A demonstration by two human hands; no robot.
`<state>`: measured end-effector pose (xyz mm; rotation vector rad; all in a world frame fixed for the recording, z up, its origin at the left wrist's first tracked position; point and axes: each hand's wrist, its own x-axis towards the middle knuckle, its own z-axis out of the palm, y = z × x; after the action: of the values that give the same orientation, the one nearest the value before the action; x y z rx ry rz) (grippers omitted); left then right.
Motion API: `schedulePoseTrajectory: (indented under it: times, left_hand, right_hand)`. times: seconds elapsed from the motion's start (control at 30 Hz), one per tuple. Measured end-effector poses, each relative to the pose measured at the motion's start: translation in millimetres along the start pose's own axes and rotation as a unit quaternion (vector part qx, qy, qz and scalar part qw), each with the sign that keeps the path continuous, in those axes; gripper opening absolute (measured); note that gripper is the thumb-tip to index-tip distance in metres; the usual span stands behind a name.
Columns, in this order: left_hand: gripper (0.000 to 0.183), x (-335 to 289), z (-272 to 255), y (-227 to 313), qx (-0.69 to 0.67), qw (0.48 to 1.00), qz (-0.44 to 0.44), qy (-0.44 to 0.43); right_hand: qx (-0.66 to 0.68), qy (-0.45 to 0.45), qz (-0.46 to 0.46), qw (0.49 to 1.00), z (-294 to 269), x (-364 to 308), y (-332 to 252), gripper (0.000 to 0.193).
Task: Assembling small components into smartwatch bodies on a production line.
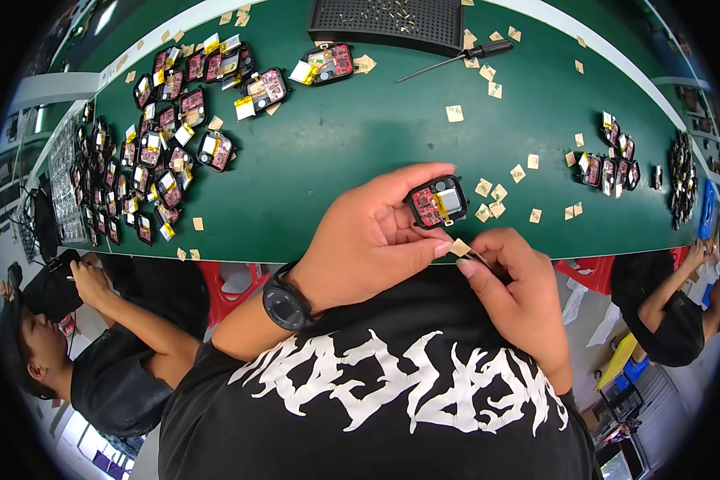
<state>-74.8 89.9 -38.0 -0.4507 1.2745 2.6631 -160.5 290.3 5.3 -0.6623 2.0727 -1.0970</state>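
Note:
My left hand (360, 240) holds an open black device casing (436, 203) above the table's near edge. Inside the casing are a red circuit board, a silver battery and yellow tape. A small tan adhesive square (460, 247) is by my left thumb tip, at the end of a thin dark tool (478, 258) that looks like tweezers. The fingers of my right hand (516, 280) are pinched around this tool, hiding most of it.
The green table (336, 152) bears many similar casings (148, 148) at left and a smaller group (610, 172) at right. Tan squares (518, 174) lie scattered. A screwdriver (464, 58) lies below a black tray (384, 24) of small metal parts. People sit on both sides.

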Motion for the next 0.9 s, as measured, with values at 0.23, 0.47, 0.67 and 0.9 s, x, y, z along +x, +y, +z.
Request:
schedulePoseTrajectory:
  times: [0.23, 0.47, 0.67, 0.9]
  left_hand:
    - [0.066, -0.1, -0.5, 0.5, -0.004, 1.000, -0.001, 0.001]
    - [0.066, 0.2, -2.9, -1.2, 0.003, 1.000, 0.010, 0.010]
    - [0.067, 1.2, -2.8, 0.6, 0.000, 1.000, 0.018, 0.012]
    - [0.067, 1.0, -2.8, -0.8, -0.028, 0.999, 0.022, 0.008]
  right_hand:
    - [0.005, 0.004, 0.024, 1.000, 0.6, -0.1, -3.2, 0.014]
    - [0.012, 0.076, -0.023, 0.997, -2.3, -4.2, -3.3, 0.017]
    - [-0.082, 0.144, -0.181, 0.969, 15.3, 12.0, 0.7, 0.027]
    - [-0.144, 0.145, -0.245, 0.948, 17.6, 19.0, 9.3, 0.027]
